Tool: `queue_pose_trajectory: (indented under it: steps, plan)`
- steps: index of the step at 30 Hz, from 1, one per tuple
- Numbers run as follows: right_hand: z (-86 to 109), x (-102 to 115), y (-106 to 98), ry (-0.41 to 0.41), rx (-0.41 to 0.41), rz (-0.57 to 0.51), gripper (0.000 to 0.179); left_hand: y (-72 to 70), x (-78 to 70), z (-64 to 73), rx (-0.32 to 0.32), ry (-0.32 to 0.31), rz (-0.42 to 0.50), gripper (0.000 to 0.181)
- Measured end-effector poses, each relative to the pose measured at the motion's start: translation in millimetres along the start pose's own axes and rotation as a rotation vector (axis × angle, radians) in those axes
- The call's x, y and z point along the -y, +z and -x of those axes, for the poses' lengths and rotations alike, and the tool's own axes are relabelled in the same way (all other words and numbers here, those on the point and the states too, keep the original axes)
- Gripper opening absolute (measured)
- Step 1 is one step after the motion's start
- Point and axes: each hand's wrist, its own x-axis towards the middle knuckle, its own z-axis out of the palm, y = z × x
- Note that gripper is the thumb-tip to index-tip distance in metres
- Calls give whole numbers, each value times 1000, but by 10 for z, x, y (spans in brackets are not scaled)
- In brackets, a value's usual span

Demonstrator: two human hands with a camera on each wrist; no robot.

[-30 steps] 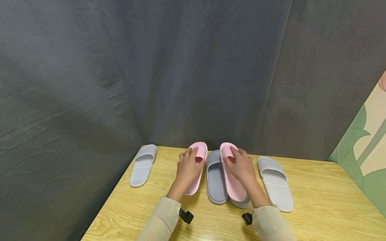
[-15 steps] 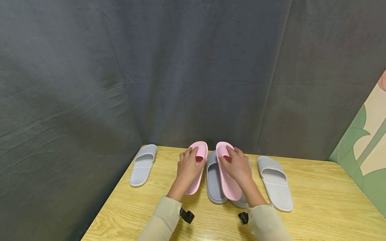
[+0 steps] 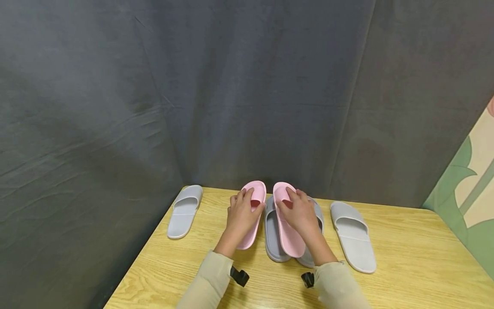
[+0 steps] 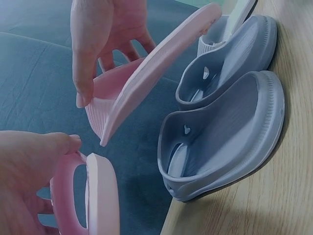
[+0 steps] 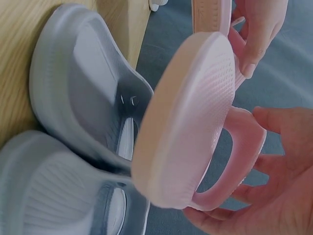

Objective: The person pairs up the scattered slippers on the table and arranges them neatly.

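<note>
My left hand [image 3: 240, 216] grips a pink slipper [image 3: 247, 243] by its strap, thumb on one side and fingers on the other. By its strap, my right hand [image 3: 302, 213] holds a matching pink slipper [image 3: 290, 240]. Both slippers are raised off the table, toes pointing away, as the left wrist view shows with the left-hand slipper [image 4: 103, 200] and the right-hand slipper [image 4: 156, 63]. Beneath the right pink slipper lie two grey slippers side by side, the left one [image 3: 275, 248] and the right one [image 3: 319, 211], partly hidden by it and my hand.
A light grey slipper [image 3: 183, 219] lies at the table's left edge. Another light grey slipper [image 3: 356, 249] is right of the middle pair. A dark curtain [image 3: 262, 94] hangs behind and left of the wooden table [image 3: 417, 257]. A painted wall [image 3: 478, 193] stands at right.
My right hand has moved left with its pink slipper, closer to the other pink one, uncovering more of the right grey slipper. The left hand has stayed nearly still.
</note>
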Motion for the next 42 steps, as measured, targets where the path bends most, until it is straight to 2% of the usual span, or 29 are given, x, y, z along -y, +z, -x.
queue_pose_trajectory:
  steps: [16,27,42]
  plan:
    - [-2,117,109,-3,0,-45,66,16,8,1,-10,-1,8,66]
    - [-2,175,169,-20,-24,-40,64,8,21,8,-27,-11,0,65]
    - [-41,338,290,-43,-65,-1,63,-43,47,12,-82,-36,-19,64]
